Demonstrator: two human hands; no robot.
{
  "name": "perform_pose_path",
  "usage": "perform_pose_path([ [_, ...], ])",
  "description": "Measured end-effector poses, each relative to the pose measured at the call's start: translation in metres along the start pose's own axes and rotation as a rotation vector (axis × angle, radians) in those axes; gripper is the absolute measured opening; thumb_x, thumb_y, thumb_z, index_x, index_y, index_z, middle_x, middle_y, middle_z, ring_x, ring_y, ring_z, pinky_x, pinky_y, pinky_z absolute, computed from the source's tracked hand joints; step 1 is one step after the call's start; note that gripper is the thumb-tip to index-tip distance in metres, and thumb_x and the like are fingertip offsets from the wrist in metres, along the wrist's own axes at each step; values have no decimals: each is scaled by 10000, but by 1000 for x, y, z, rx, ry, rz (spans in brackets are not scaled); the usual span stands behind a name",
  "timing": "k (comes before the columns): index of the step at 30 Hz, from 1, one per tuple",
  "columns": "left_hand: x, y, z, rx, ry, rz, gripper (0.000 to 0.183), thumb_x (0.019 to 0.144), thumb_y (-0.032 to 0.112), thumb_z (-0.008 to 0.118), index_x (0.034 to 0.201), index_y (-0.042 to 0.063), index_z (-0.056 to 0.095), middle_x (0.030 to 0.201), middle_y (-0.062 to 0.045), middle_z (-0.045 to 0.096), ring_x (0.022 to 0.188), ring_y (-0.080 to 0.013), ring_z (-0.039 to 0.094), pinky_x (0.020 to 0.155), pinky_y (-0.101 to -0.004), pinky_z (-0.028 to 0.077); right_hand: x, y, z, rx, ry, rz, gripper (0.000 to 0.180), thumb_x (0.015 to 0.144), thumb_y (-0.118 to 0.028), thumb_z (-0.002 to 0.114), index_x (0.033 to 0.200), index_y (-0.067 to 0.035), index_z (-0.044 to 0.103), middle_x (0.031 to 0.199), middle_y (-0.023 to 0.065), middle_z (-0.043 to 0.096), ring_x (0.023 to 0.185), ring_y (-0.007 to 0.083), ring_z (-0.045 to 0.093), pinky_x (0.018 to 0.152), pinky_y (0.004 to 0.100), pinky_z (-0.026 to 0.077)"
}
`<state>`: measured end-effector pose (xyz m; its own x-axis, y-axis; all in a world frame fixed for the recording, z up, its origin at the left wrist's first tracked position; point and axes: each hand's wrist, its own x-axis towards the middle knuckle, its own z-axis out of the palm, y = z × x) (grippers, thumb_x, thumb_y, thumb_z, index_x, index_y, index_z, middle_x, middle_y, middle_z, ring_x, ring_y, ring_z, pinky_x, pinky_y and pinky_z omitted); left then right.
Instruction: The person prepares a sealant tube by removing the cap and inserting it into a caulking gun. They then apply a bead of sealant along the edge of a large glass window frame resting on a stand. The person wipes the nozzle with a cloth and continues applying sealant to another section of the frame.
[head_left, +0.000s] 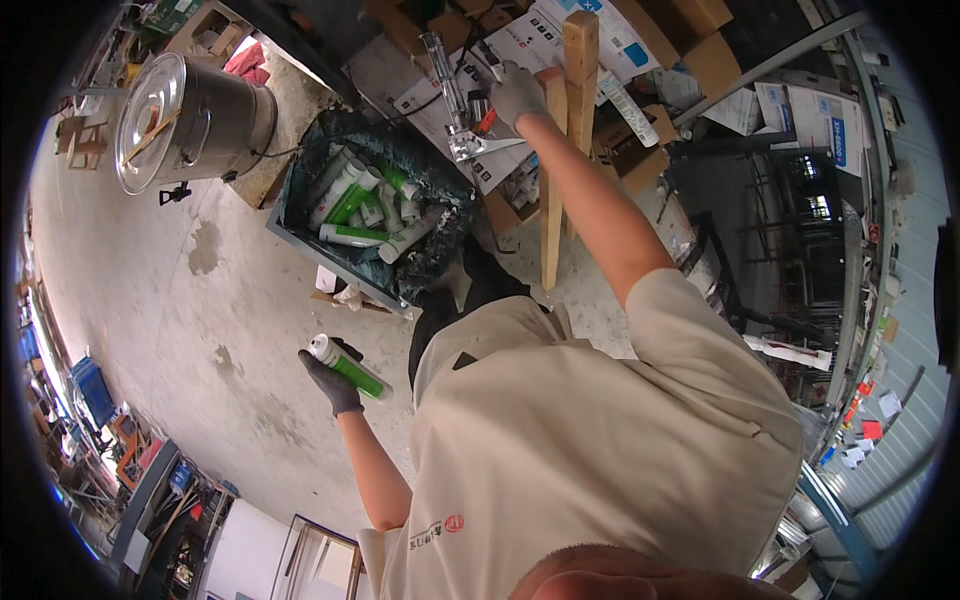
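Note:
My left hand (334, 381), in a dark grey glove, holds a green and white sealant cartridge (351, 369) tilted, its white end pointing up and away from me. My right hand (519, 94), in a lighter grey glove, reaches forward over a cardboard-covered surface (517, 37). Its fingers are at the end of a small dark tool (487, 54); whether they grip it is unclear. Left of that hand lies a silver caulking gun (454, 101), with a small orange item (487, 120) beside it. A bin (281, 217) with a dark liner holds several used-looking cartridges (360, 195).
Two wooden posts (581, 67) stand right of the bin, near my right forearm. A white cartridge (628, 109) lies beyond them. At the left is a lidded metal pot (195, 112). Open cardboard boxes (690, 45) sit at the far right. Concrete floor (150, 300) spreads leftward.

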<state>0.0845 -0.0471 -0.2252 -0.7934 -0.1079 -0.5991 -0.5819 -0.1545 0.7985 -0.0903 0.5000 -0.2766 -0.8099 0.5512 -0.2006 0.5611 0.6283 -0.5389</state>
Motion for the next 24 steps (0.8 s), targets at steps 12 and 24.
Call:
perform_pose_path([
  [12, -25, -23, -35, 175, 273, -307, 735, 984, 746, 319, 822, 82, 590, 592, -86, 578, 484, -247, 570, 488, -372, 497, 113, 40, 67, -149, 37, 310, 535, 899, -303, 685, 1361, -100, 508, 1418, 182, 488, 1277, 395, 524, 1049, 555, 436],
  [24, -31, -24, -44, 147, 185, -360, 752, 977, 761, 334, 973, 63, 612, 618, -88, 585, 519, -237, 598, 513, -366, 508, 133, 51, 111, -477, -203, 80, 467, 959, -399, 551, 1325, -136, 674, 1404, 119, 625, 1320, 303, 575, 1055, 455, 461],
])
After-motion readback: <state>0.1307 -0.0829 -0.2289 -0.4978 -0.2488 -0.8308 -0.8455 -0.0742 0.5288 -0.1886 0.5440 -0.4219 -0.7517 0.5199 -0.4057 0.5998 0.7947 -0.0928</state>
